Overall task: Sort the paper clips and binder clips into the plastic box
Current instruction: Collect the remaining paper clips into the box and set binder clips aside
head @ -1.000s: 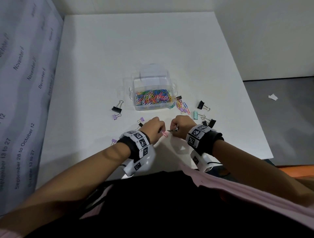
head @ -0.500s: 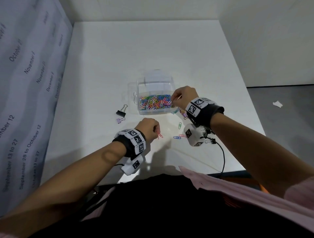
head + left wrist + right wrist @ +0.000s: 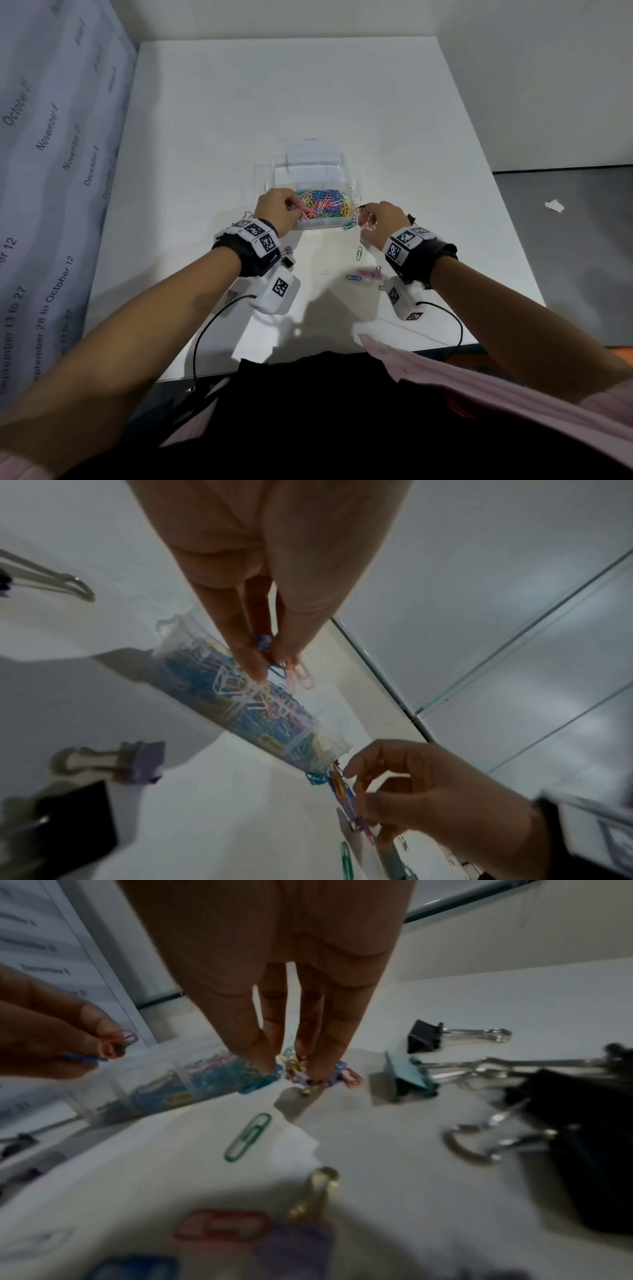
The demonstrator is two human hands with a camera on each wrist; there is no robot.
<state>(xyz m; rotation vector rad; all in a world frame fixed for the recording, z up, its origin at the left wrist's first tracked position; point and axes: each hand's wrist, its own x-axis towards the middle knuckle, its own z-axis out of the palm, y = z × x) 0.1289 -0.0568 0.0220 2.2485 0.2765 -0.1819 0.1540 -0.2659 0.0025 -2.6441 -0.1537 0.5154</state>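
The clear plastic box point(image 3: 310, 164) stands mid-table, its front compartment full of coloured paper clips point(image 3: 325, 205). My left hand point(image 3: 294, 207) hovers over the box's front left corner and pinches a pink and a blue paper clip point(image 3: 301, 672) between thumb and fingers. At the box's right front corner, my right hand point(image 3: 363, 219) reaches down with its fingertips point(image 3: 260, 1061) closing on a small pile of paper clips point(image 3: 298, 1069) on the table. The head view hides that pile under the hand.
Loose paper clips lie near the front: green point(image 3: 359, 253), blue point(image 3: 353, 277), pink point(image 3: 366, 273). Teal point(image 3: 407, 1077) and black point(image 3: 424, 1037) binder clips sit right of the pile, a larger black one point(image 3: 582, 1110) nearer. Purple point(image 3: 137, 761) and black point(image 3: 78, 818) binder clips lie left.
My left hand carried its clips from the front of the table up to the box. My right hand dropped from the box rim to the pile beside its right corner.
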